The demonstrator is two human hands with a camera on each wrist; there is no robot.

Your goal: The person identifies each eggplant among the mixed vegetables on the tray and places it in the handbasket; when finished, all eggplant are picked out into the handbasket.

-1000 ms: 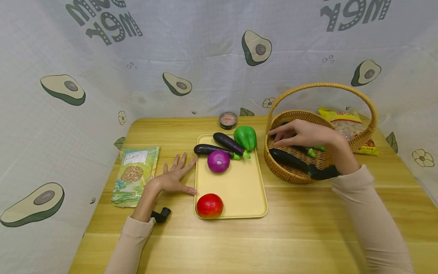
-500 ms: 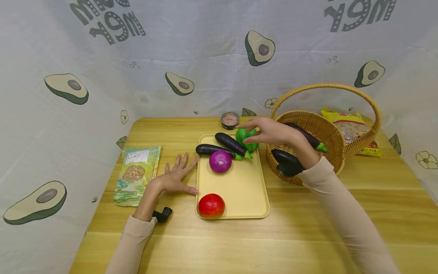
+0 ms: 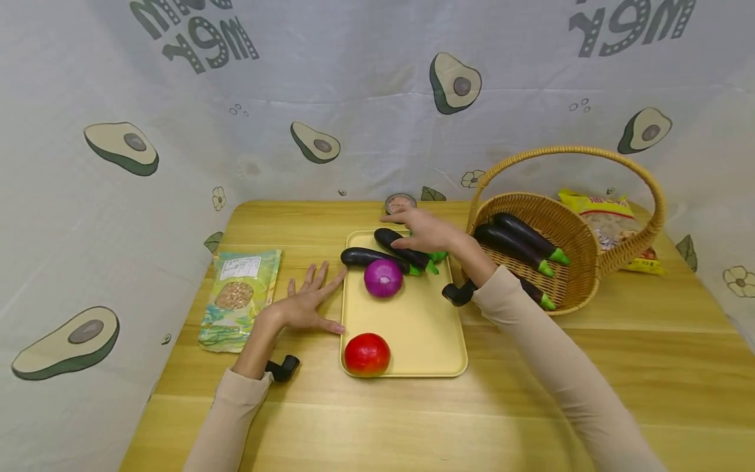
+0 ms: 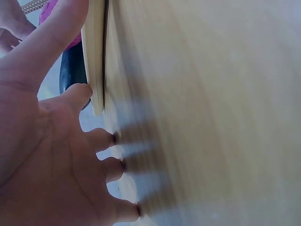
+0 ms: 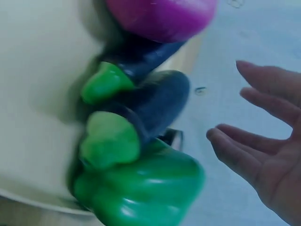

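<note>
My left hand (image 3: 297,308) rests with fingers spread on the wooden table, thumb and index finger at the left rim of the yellow tray (image 3: 427,328). In the head view my right hand (image 3: 433,233) is over the tray's far end, its fingers loosely extended around nothing. Beneath it lie two eggplants (image 3: 386,237) side by side, with a purple onion (image 3: 383,279) against them. A green bell pepper (image 5: 155,188) sits beside the eggplants in the right wrist view; in the head view the hand hides most of it. A red tomato (image 3: 367,354) occupies the tray's near left corner.
Right of the tray stands a wicker basket (image 3: 566,229) with a tall handle, holding three eggplants (image 3: 507,244). Behind it leans a yellow food bag (image 3: 610,219). A small round tin (image 3: 400,202) is beyond the tray, and a green pouch (image 3: 238,301) lies at left.
My right hand has come out of the basket and moved left over the tray's far end. Eggplants in the basket have shifted. The left hand stays in place.
</note>
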